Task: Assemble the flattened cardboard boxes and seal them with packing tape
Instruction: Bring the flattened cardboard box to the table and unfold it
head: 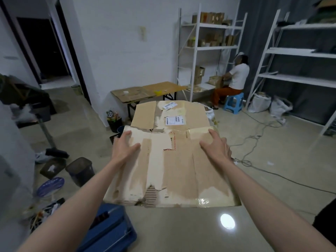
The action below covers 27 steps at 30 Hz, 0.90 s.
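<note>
Right now a worn, flattened brown cardboard box (174,160), patched with strips of old pale tape and torn in places down to its corrugated core, lies across the near middle of the scene. Its near edge rests on a glossy grey tabletop (181,230), and its far part reaches out beyond the tabletop over the floor. Two white shipping labels with barcodes (175,120) sit on its far panel.

The left hand (125,146) lies on the box's far left part, fingers straight and spread, thumb pointing toward the middle. The right hand (215,145) lies on the far right part in the same way, fingers loose and spread flat on the cardboard, close to the right edge. Neither of the hands grips anything; both press flat on the surface.

A blue plastic crate (111,231) sits on the floor at the near left, just beside the tabletop. Farther left stand a dark waste bin (81,170) and a mop-like tool with a grey pole (47,133). At the far middle a low folding table covered with cardboard sheets (145,91) stands by the white wall. White metal shelving (209,48) holding small brown boxes rises at the far right, and a person in a white shirt (236,77) sits on a light blue plastic stool (233,103) facing it. Grey cables (254,142) trail across the floor on the right.
</note>
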Available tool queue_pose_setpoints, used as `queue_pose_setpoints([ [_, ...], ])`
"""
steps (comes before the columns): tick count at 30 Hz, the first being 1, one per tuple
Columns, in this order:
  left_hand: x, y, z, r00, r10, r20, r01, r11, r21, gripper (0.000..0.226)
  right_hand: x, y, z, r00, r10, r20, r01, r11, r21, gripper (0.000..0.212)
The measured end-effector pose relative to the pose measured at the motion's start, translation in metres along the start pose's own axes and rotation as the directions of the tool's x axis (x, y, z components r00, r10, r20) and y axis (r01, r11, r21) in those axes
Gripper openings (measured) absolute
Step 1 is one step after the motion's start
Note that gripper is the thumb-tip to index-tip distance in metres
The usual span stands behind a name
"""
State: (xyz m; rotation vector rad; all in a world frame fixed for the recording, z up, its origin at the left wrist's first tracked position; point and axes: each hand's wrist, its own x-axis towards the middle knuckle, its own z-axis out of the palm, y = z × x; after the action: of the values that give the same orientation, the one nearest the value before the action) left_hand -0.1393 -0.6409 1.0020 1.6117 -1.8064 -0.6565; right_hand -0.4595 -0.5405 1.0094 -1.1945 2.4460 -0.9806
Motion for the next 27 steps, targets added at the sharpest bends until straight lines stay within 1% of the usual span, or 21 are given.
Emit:
queue_pose_setpoints([
  [5,0.085,0.017,0.025,1.0,0.006,0.023,-0.007,0.999,0.036,0.07,0.08,-0.01,0.015,1.0,0.008,-0.015,-0.008,1.0,-0.002,0.07],
  [11,0.188,0.042,0.084,1.0,-0.002,0.022,0.001,0.999,0.053,0.073,0.2,-0.006,0.037,1.0,-0.012,-0.004,0.012,1.0,-0.005,0.07],
  [18,0.289,0.077,0.152,0.996,-0.079,-0.051,0.079,0.997,-0.002,0.071,0.357,-0.015,0.051,0.992,-0.112,0.059,0.114,0.993,-0.025,0.07],
  [21,0.325,0.088,0.165,0.985,-0.13,-0.11,0.127,0.991,-0.039,0.069,0.413,-0.03,0.06,0.981,-0.179,0.08,0.182,0.983,-0.027,0.07],
  [27,0.394,0.087,0.167,0.957,-0.187,-0.22,0.183,0.982,-0.042,0.065,0.5,-0.078,0.101,0.945,-0.266,0.188,0.267,0.964,0.021,0.071],
])
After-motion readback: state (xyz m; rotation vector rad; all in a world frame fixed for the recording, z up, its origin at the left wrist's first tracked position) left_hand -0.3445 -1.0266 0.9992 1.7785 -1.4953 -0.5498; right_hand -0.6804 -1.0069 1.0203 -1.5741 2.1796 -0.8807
